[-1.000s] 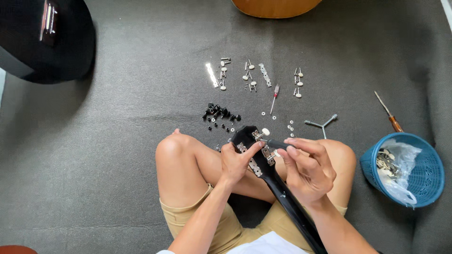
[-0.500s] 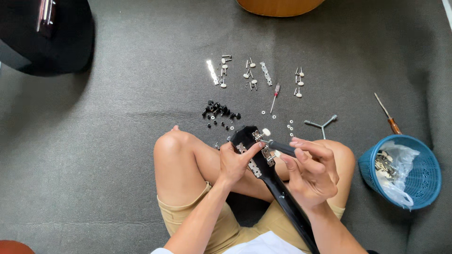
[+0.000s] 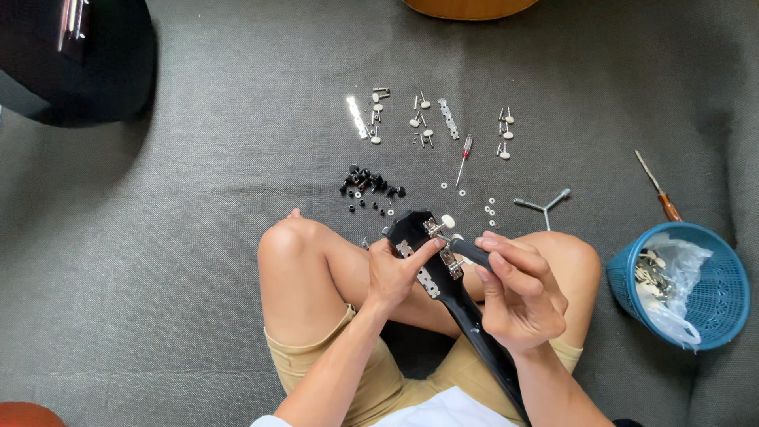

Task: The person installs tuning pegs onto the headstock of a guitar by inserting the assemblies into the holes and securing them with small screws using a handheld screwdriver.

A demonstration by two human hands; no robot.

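I sit cross-legged on grey carpet with a black guitar headstock (image 3: 413, 229) and neck across my lap. My left hand (image 3: 393, 271) grips the headstock from the left, thumb pressed beside the silver tuner plate (image 3: 421, 271). My right hand (image 3: 518, 292) holds a dark-handled screwdriver (image 3: 468, 251), its tip at a tuning machine with a white knob (image 3: 447, 221) on the headstock's right side.
On the carpet ahead lie white-knobbed tuning pegs (image 3: 419, 120), silver plates (image 3: 356, 116), black small parts (image 3: 370, 183), washers, a red-handled screwdriver (image 3: 463, 158) and a three-arm wrench (image 3: 543, 205). A blue basket (image 3: 721, 277) with a plastic bag stands right; a brown-handled screwdriver (image 3: 660, 190) beside it. A black case (image 3: 71, 55) at top left.
My right hand has shifted slightly on the screwdriver handle at the tuner. My left hand and the headstock have stayed in place.
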